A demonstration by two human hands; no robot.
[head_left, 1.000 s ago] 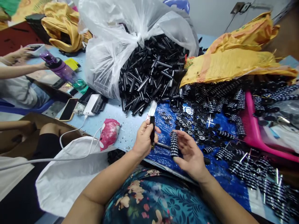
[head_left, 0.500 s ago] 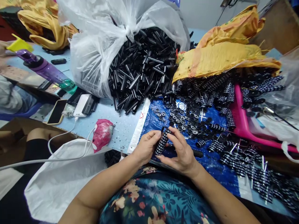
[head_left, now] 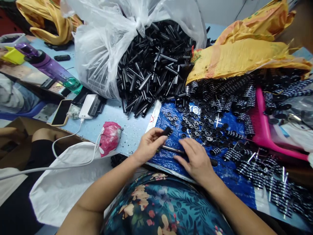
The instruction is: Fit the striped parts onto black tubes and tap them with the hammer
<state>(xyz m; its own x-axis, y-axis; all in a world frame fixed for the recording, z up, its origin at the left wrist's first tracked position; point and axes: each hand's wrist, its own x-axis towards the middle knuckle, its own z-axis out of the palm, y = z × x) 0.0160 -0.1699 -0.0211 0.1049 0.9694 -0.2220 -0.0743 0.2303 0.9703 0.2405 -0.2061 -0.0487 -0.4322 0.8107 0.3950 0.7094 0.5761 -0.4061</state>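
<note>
My left hand (head_left: 151, 143) is closed on a short black cylinder with white printed marks (head_left: 167, 131), its far end showing past the fingers. My right hand (head_left: 195, 156) is spread over a rod-like tool (head_left: 172, 149) with a dark shaft, lying on the blue plastic sheet (head_left: 161, 122). Thumb and fingers there are apart, and whether they touch the rod I cannot tell. Beyond both hands lie many small black discs with metal centres (head_left: 195, 124). More black cylinders with white marks (head_left: 259, 173), some with metal pins, are heaped to the right.
A clear plastic bag (head_left: 95, 55) spills black tubes (head_left: 146, 78) at the back. Behind the cylinders rests a yellow sack (head_left: 234, 58), beside a pink basket (head_left: 266, 130). On the left are a pink wrapped bundle (head_left: 110, 137), a white charger (head_left: 88, 106), a phone (head_left: 61, 112) and a purple bottle (head_left: 49, 67).
My right hand has let go of the printed cylinder and moved right and down over the rod. My left hand has shifted slightly left with the cylinder. The whole view has shifted a little.
</note>
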